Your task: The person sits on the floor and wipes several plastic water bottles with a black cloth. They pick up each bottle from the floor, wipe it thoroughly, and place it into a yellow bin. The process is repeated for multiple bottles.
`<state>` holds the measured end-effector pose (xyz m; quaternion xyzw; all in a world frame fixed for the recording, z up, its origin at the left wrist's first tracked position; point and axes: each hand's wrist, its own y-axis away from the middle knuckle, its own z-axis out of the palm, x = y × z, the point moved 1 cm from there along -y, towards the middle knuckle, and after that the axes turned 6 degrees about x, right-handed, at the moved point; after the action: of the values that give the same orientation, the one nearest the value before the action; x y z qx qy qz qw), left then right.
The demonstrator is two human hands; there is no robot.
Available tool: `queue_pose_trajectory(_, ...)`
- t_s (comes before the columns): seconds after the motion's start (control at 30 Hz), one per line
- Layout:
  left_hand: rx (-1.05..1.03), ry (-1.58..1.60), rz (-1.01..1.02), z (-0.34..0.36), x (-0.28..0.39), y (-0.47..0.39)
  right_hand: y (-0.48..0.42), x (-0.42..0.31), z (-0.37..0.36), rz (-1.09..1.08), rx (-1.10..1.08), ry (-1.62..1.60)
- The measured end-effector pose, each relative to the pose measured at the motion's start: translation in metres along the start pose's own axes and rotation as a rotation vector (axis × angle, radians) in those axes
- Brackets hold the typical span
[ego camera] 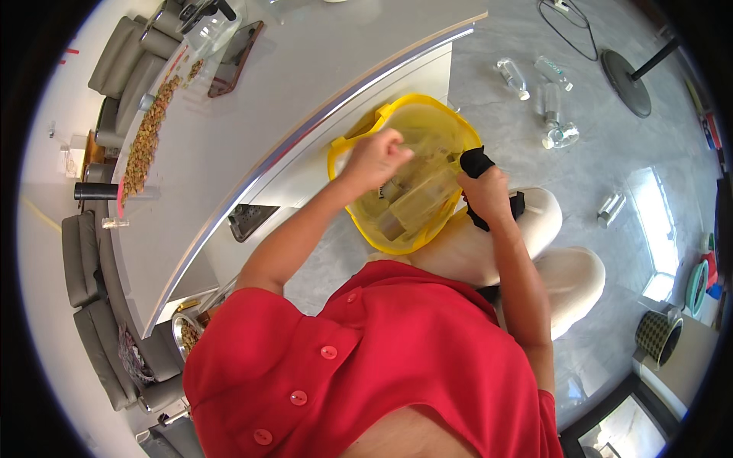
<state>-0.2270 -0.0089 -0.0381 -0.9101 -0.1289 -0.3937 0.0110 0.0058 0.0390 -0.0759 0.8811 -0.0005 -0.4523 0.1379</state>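
My right hand (487, 194) grips a black cloth (476, 162) that sticks out above and below the fist. It is beside the right rim of a yellow-trimmed bag (395, 247), which has a translucent side and stands between the table and my knees. Clear plastic bottles (421, 197) lie inside the bag, and part of its wall bears writing. Over the bag's left part hovers my left hand (378, 157), blurred, with curled fingers; whether something small is in it cannot be made out.
Several empty plastic bottles (552, 106) lie on the grey floor (578, 183), one bottle (611, 209) farther right. A round black stand base (625, 83) and a cable (572, 26) are beyond. On the table (275, 86) are a phone (236, 60), a glass pitcher (209, 28) and nut-like pieces (150, 134).
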Motion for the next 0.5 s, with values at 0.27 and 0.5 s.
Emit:
queue_pose_trajectory(0.27,-0.188,-0.412,0.237,0.078,-0.003,-0.023,0.004,-0.001,-0.008,-0.026,0.041,0.008)
queue_pose_trajectory(0.5,-0.352,-0.414,0.121,0.033,-0.043,0.025,0.000,0.003,-0.006,-0.005,-0.010,0.099)
